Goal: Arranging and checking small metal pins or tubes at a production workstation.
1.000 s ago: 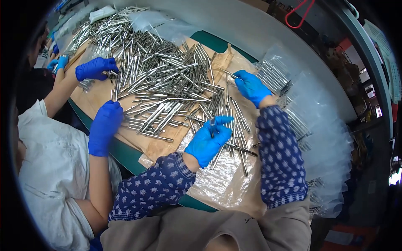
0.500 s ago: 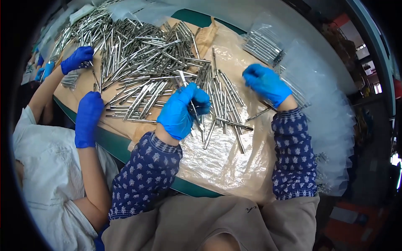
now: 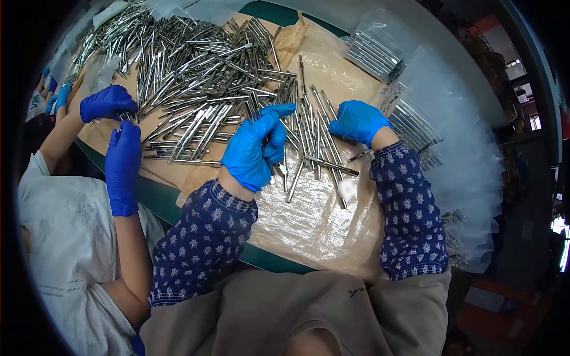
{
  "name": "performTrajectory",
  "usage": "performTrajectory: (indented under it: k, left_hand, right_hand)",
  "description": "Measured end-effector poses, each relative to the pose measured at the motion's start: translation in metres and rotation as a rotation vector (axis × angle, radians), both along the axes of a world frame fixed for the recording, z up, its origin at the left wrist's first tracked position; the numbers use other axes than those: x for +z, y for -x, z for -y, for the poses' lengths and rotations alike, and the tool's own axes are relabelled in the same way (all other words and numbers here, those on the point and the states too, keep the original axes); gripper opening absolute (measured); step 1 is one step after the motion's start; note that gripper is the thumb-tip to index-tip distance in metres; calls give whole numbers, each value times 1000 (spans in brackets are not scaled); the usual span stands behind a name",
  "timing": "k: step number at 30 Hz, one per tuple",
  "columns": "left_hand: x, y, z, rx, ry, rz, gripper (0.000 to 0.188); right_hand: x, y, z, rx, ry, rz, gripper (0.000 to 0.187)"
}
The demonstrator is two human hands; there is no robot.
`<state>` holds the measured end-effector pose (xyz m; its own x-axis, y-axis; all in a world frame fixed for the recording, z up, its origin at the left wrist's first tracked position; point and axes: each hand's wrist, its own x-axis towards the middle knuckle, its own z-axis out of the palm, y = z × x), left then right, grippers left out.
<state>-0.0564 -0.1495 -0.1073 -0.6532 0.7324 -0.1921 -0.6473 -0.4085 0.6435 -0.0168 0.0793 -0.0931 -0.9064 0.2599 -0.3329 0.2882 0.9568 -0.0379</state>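
My left hand [image 3: 248, 155], in a light blue glove, is closed around a slim metal rod [image 3: 254, 102] whose end sticks up past the fingers. Its index finger points out to the right. To the right, my right hand [image 3: 360, 123], in a matching glove, has its fingers curled down beside the loose rods; what they pinch, if anything, is hidden. Between and below my hands, several shiny metal rods [image 3: 316, 151] lie fanned out on the sheet. A small, blurred white piece [image 3: 347, 190] shows by the lower end of one rod.
A big heap of metal rods [image 3: 196, 65] covers the far left. At the right lie clear bags of rods [image 3: 373, 52] and more plastic bags [image 3: 469, 160]. A co-worker's dark blue gloved hands [image 3: 123, 160] work close on my left. The tan sheet [image 3: 309, 237] covers a green table [image 3: 267, 261].
My right hand has moved left and slightly down, toward the loose rods. My left index finger has stretched out. The white piece has appeared below. The co-worker's upper hand has come down toward the other.
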Motion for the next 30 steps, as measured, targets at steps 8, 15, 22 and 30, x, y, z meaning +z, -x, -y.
performTrajectory:
  k: [8,15,22,30]
  left_hand:
    - [0,-4,-4,-32,20,16,38]
    - [0,-9,-5,-73,53,13,33]
    - [-5,-9,-4,-94,-1,12,30]
    - [-1,-10,-4,-55,20,-20,30]
  right_hand:
    - [18,-32,-11,-281,1072,-340,16]
    - [34,-77,0,-273,1200,-574,18]
    - [-4,-124,34,53,217,-419,19]
    - [-5,-153,45,48,296,-447,20]
